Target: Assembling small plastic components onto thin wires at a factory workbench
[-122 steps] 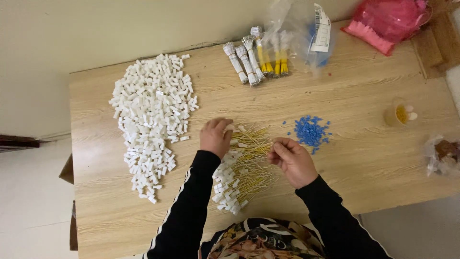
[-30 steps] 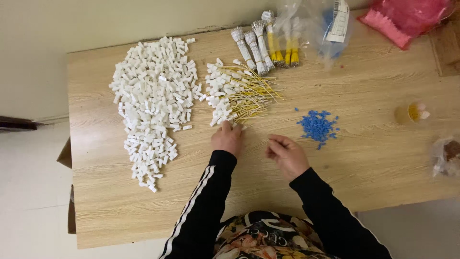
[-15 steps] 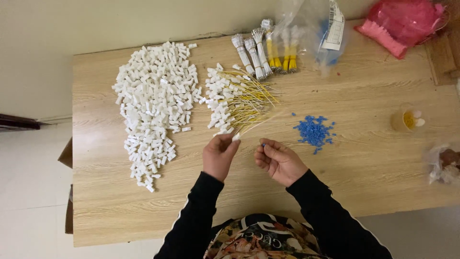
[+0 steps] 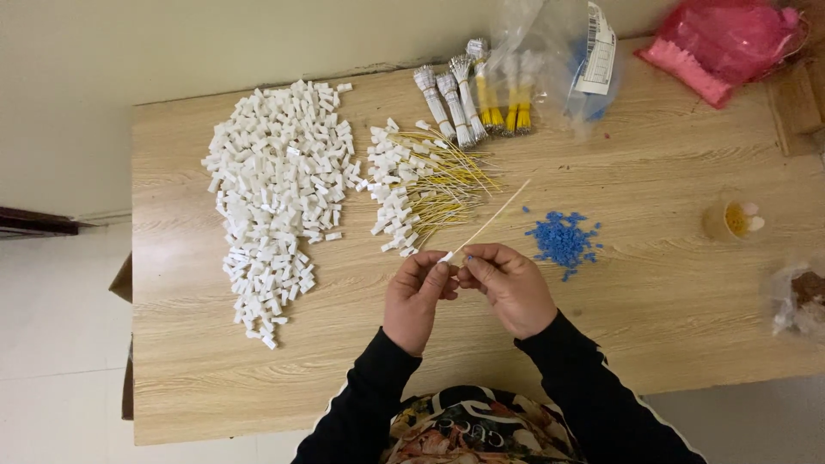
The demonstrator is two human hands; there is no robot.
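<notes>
A single yellow wire with a small white connector at its near end is being held over the wooden table, just in front of the person. The left hand is pinched shut on the white connector; the right hand is closed on the wire just behind it, fingertips of both hands nearly touching. The wire's free end is pointing away, up and to the right, toward the far edge.

Done, as judged from the layout: a heap of finished wires with white ends is lying just beyond the hands, perhaps several dozen pieces; an exact count cannot be made.

Left, as judged: a far larger pile of loose white connectors is sitting to the left, and bundles of unused wires, white-tipped and yellow-tipped, are lying at the far edge beside a clear plastic bag. A small scatter of blue pieces is lying just right of the hands, untouched at present.

The work is being judged as early: the loose pile is outweighing the finished heap several times over.
</notes>
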